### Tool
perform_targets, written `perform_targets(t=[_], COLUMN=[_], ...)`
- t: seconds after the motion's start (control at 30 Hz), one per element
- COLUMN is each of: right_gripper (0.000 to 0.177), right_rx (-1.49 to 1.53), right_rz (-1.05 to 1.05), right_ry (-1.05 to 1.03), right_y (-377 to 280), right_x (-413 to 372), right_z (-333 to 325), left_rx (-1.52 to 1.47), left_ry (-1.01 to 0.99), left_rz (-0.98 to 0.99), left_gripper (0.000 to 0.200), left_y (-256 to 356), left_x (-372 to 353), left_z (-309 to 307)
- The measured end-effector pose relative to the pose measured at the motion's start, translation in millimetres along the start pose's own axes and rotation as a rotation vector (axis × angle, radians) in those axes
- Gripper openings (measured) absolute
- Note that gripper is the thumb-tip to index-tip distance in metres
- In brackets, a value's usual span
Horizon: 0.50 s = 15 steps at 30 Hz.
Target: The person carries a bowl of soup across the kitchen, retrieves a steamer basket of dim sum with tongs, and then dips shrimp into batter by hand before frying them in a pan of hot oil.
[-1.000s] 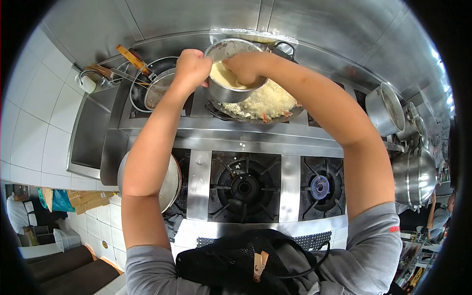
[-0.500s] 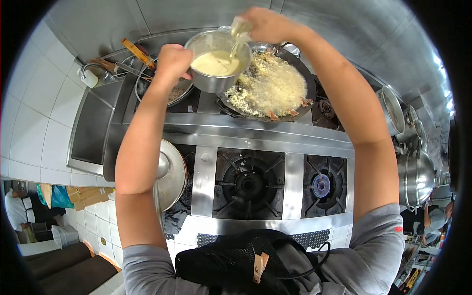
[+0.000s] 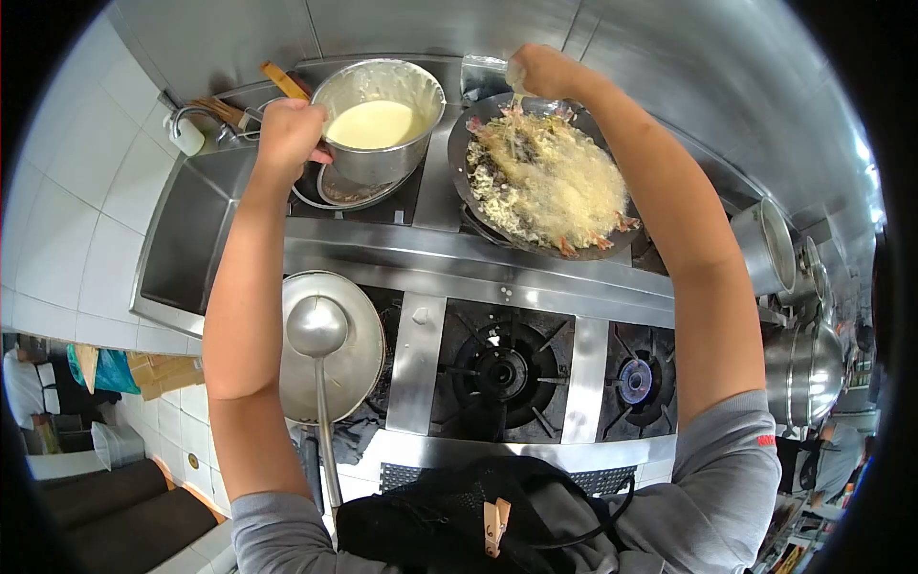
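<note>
My left hand (image 3: 292, 139) is closed on the side of a steel pot (image 3: 390, 163), which holds pale yellow batter (image 3: 375, 124) and is tilted slightly toward me. It hangs above a pan with a mesh strainer (image 3: 354, 189) on the back stove. My right hand (image 3: 547, 72) is closed on a small pale cup (image 3: 516, 75), mostly hidden by the fingers. From it a thin stream of batter drops into a dark wok (image 3: 462, 158). Foaming oil, crisp batter bits and shrimp (image 3: 566, 247) with red tails fill the wok.
A ladle (image 3: 317, 327) lies across a wide pan (image 3: 361, 368) at the front left. A blue flame burns on the front right burner (image 3: 635, 381). The sink (image 3: 196, 230) is at left; steel pots (image 3: 765, 251) stand at right.
The pot has moved left, away from the wok. My right hand with the cup has gone from above the pot to above the wok. The view has shifted slightly.
</note>
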State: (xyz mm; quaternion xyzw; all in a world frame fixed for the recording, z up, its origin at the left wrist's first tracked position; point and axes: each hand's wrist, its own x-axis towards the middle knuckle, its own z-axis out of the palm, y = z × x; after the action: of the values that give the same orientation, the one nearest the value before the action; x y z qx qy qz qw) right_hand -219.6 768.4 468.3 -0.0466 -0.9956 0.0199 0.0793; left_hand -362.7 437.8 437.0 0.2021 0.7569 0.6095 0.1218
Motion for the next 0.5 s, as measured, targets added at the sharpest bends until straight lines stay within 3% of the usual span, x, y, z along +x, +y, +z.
perform_targets(t=[0.13, 0.2, 0.5], right_gripper=[0.028, 0.028, 0.023], right_rx=[0.072, 0.062, 0.04], right_rz=[0.021, 0.043, 0.052], right_ry=[-0.003, -0.127, -0.08], right_y=[3.1, 0.5, -7.2], right_x=[8.3, 3.7, -4.2], right_z=[12.7, 12.8, 17.9], left_rx=[0.002, -0.004, 0.016], left_ry=[0.001, -0.005, -0.046], left_rz=[-0.022, -0.032, -0.032], left_gripper=[0.015, 0.015, 0.015], left_y=[-4.0, -6.3, -7.1], left_x=[-4.4, -2.4, -4.6], left_z=[1.2, 4.3, 26.1])
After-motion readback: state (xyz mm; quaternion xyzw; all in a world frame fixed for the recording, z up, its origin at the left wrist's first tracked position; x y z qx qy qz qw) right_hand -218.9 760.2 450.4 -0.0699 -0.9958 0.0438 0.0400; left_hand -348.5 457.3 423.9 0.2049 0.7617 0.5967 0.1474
